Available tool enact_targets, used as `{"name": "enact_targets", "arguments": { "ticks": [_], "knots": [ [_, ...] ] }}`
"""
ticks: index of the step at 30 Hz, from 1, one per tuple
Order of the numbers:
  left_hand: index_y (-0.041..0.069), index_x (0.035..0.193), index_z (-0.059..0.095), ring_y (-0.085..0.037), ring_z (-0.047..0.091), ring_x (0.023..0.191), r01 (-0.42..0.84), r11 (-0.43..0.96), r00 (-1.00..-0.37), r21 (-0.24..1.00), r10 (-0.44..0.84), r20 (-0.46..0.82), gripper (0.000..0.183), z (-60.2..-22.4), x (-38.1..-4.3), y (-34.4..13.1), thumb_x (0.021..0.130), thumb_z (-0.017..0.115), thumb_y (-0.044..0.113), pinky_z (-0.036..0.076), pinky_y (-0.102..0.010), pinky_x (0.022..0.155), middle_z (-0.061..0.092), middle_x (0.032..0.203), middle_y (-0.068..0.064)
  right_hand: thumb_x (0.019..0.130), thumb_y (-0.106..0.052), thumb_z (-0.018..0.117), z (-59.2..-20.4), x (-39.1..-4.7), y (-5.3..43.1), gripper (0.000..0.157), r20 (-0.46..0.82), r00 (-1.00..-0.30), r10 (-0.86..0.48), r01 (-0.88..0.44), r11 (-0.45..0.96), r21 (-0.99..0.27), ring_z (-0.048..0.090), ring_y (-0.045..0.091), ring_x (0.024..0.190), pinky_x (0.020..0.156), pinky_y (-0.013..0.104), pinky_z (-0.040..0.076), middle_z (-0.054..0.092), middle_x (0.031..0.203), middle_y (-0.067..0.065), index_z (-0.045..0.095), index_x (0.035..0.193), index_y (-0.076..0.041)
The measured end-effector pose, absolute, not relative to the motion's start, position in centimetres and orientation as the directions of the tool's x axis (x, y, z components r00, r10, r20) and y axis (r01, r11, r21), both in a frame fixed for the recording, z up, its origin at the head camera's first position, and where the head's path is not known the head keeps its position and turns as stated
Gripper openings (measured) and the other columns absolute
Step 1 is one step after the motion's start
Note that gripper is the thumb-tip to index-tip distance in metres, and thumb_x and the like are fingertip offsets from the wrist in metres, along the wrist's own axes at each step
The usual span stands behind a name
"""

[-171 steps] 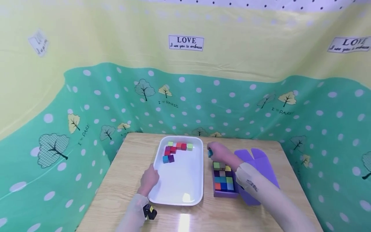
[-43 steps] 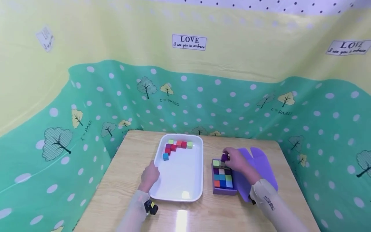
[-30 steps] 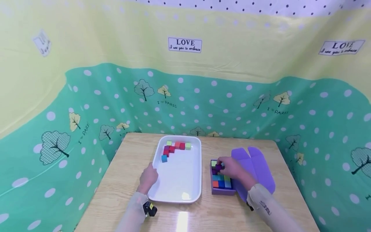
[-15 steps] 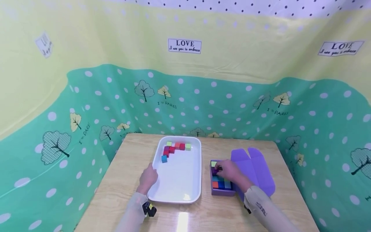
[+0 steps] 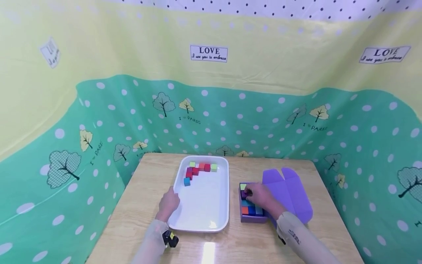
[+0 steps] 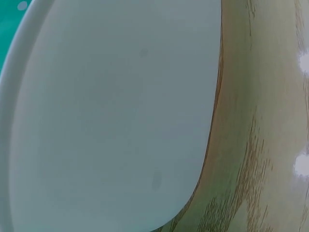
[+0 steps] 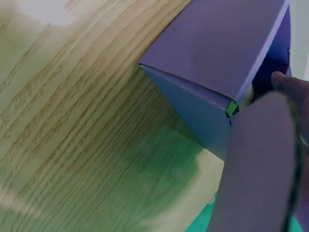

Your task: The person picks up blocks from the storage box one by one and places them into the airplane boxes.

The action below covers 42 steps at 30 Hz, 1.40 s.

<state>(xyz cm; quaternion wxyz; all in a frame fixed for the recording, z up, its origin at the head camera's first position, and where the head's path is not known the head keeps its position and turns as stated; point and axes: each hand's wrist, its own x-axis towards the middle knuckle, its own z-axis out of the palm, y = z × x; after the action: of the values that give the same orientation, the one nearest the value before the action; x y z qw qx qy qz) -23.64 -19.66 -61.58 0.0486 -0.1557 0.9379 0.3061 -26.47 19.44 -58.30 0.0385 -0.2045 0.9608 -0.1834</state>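
Observation:
My left hand [image 5: 169, 202] holds the left rim of a white tray [image 5: 201, 216]; its fingers are partly hidden. Red, green, orange, purple and blue cubes stand in the tray's back left part, with a blue cube [image 5: 187, 182] at the front. To the right, my right hand [image 5: 259, 195] reaches into an open purple box [image 5: 253, 219] packed with coloured cubes. Its fingertips pinch a dark purple cube [image 5: 249, 191], mostly covered by the fingers. In the right wrist view, a finger [image 7: 285, 82] dips past the box wall [image 7: 217, 43].
The box's purple lid [image 5: 293, 194] lies folded out to the right, under the right forearm. Wooden table [image 5: 230, 245] surrounds tray and box. A patterned green and yellow curtain [image 5: 211, 121] encloses the back and sides.
Earlier the right hand carried a blue cube near the box. The purple cube beside the tray's blue cube left the tray; the right hand lowered it into the box. Left hand stays put.

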Motion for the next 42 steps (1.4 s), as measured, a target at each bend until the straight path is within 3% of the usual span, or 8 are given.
{"name": "enact_targets", "arguments": {
  "ticks": [8, 12, 19, 26, 31, 37, 42],
  "knots": [
    [0.001, 0.128, 0.035, -0.036, 0.055, 0.094, -0.323, 0.768, -0.946, 0.552, -0.264, -0.187, 0.041, -61.4, -23.5, -19.6, 0.091, 0.041, 0.018, 0.048, -0.046, 0.073, 0.052, 0.113, -0.022, 0.071, -0.035, 0.071, -58.4, -26.3, 19.4, 0.027, -0.062, -0.951, -0.304, -0.269, 0.909, -0.32, 0.044, 0.01, 0.048, 0.043, 0.024, 0.036, 0.047, 0.055, -0.006, 0.052, 0.061, -0.019],
    [0.002, 0.128, 0.035, -0.036, 0.055, 0.095, -0.34, 0.768, -0.94, 0.542, -0.271, -0.205, 0.04, -61.3, -23.8, -19.7, 0.091, 0.04, 0.019, 0.048, -0.046, 0.072, 0.052, 0.114, -0.022, 0.073, -0.039, 0.067, -58.4, -26.4, 19.3, 0.026, -0.125, -0.949, -0.289, -0.244, 0.926, -0.289, 0.044, 0.009, 0.045, 0.042, 0.023, 0.036, 0.047, 0.051, -0.007, 0.055, 0.059, -0.021],
    [0.001, 0.128, 0.034, -0.037, 0.053, 0.097, -0.321, 0.759, -0.947, 0.567, -0.266, -0.179, 0.041, -61.0, -24.5, -19.8, 0.091, 0.04, 0.019, 0.047, -0.047, 0.074, 0.051, 0.114, -0.022, 0.072, -0.039, 0.069, -57.0, -27.3, 19.0, 0.031, -0.097, -0.949, -0.3, -0.26, 0.918, -0.298, 0.042, 0.009, 0.045, 0.041, 0.023, 0.034, 0.046, 0.049, -0.007, 0.05, 0.054, -0.021],
    [0.0, 0.13, 0.033, -0.038, 0.054, 0.094, -0.316, 0.774, -0.949, 0.549, -0.257, -0.185, 0.044, -61.6, -23.4, -20.1, 0.091, 0.041, 0.018, 0.047, -0.048, 0.071, 0.052, 0.114, -0.024, 0.077, -0.033, 0.064, -54.5, -27.4, 15.5, 0.017, -0.022, -0.944, -0.33, -0.291, 0.861, -0.417, 0.046, 0.01, 0.047, 0.042, 0.025, 0.039, 0.05, 0.054, -0.008, 0.056, 0.066, -0.023],
    [-0.001, 0.128, 0.035, -0.038, 0.055, 0.092, -0.279, 0.787, -0.96, 0.55, -0.241, -0.143, 0.042, -61.2, -23.9, -20.4, 0.09, 0.042, 0.016, 0.047, -0.048, 0.07, 0.053, 0.111, -0.024, 0.079, -0.027, 0.062, -54.4, -28.6, 10.3, 0.006, 0.008, -0.923, -0.386, -0.34, 0.803, -0.489, 0.049, 0.007, 0.053, 0.045, 0.021, 0.043, 0.053, 0.063, -0.01, 0.062, 0.078, -0.021],
    [0.001, 0.127, 0.037, -0.035, 0.056, 0.092, -0.283, 0.774, -0.958, 0.566, -0.261, -0.121, 0.039, -61.7, -24.1, -20.5, 0.09, 0.042, 0.014, 0.049, -0.046, 0.07, 0.055, 0.109, -0.02, 0.078, -0.027, 0.062, -56.0, -29.3, 2.5, 0.018, 0.043, -0.879, -0.475, -0.441, 0.775, -0.452, 0.053, 0.007, 0.075, 0.065, 0.024, 0.047, 0.058, 0.088, -0.008, 0.064, 0.095, -0.019],
    [0.001, 0.124, 0.04, -0.033, 0.059, 0.084, -0.268, 0.78, -0.961, 0.565, -0.258, -0.1, 0.037, -62.5, -23.1, -20.0, 0.089, 0.045, 0.013, 0.051, -0.043, 0.062, 0.058, 0.104, -0.02, 0.075, -0.026, 0.067, -58.2, -28.9, -2.3, 0.03, 0.025, -0.877, -0.48, -0.443, 0.787, -0.429, 0.052, 0.009, 0.081, 0.064, 0.024, 0.048, 0.052, 0.103, -0.005, 0.061, 0.103, -0.02]
  ]
}}
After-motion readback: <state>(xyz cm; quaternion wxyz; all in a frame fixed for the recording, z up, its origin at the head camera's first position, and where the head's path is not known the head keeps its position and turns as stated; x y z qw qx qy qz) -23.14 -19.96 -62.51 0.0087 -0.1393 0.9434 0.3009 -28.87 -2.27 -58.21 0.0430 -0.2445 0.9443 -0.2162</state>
